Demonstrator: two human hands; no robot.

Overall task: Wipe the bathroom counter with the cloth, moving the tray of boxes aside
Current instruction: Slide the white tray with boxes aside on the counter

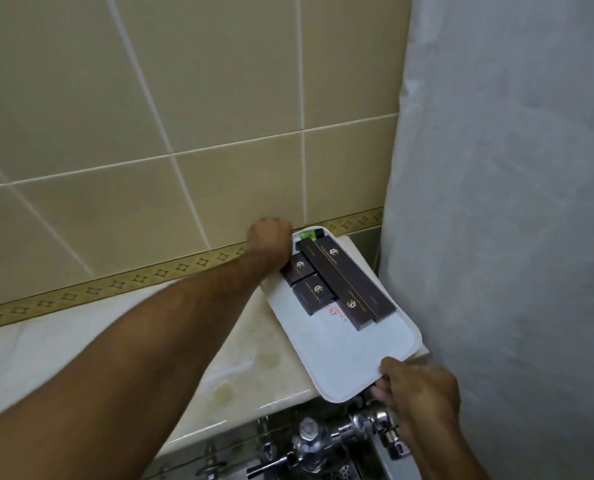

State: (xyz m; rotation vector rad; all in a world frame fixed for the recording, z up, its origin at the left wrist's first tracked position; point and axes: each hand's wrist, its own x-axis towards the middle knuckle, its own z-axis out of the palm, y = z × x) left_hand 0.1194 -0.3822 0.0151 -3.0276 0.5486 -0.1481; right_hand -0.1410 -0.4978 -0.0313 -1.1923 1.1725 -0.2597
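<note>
A white tray lies on the beige stone counter at its right end, with its near corner hanging over the front edge. Several dark brown boxes with gold logos lie on the tray's far half, and a small green item sits at the far end. My left hand reaches across the counter and grips the tray's far left corner by the wall. My right hand holds the tray's near right corner, fingers under the rim. No cloth is in view.
A tiled wall with a patterned gold border runs behind the counter. A white shower curtain hangs close on the right. Chrome valves and pipes sit below the counter's front edge. Faint stains mark the counter.
</note>
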